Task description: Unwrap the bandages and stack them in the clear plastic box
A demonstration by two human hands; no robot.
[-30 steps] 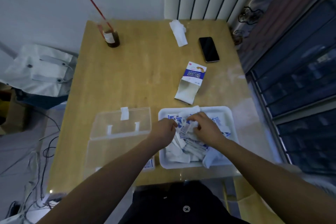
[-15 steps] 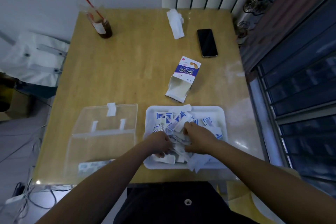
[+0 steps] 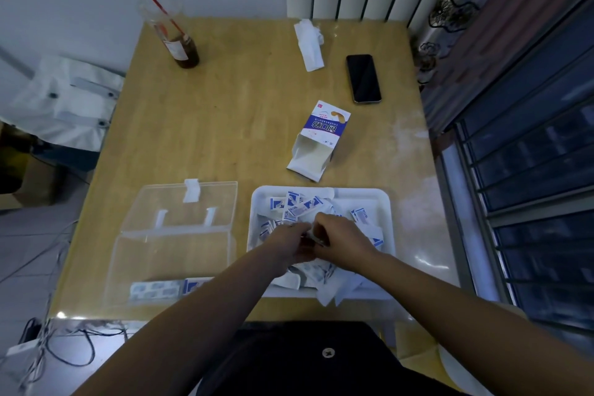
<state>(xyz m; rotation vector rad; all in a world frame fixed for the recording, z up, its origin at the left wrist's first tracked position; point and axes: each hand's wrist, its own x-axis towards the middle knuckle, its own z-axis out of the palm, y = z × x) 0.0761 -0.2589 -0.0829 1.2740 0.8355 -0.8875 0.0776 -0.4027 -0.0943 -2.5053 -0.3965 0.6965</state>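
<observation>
Wooden table [image 3: 241, 125] bore a white tray [image 3: 386, 202] heaped with wrapped bandages [image 3: 299, 207]; few lay in the clear plastic box [image 3: 173, 254]; left hand [image 3: 289, 239] and right hand [image 3: 342, 235] pinched one wrapper [image 3: 311, 233]; most remained.

One clear box [image 3: 173, 254], one tray [image 3: 386, 202], one phone [image 3: 363, 79], one cup [image 3: 180, 42]

The table [image 3: 225, 138] is showing smooth, faintly glossy wood. At lower left the box [image 3: 180, 235] is looking like clear plastic; the wrappers [image 3: 295, 206] are looking papery and matt.
</observation>
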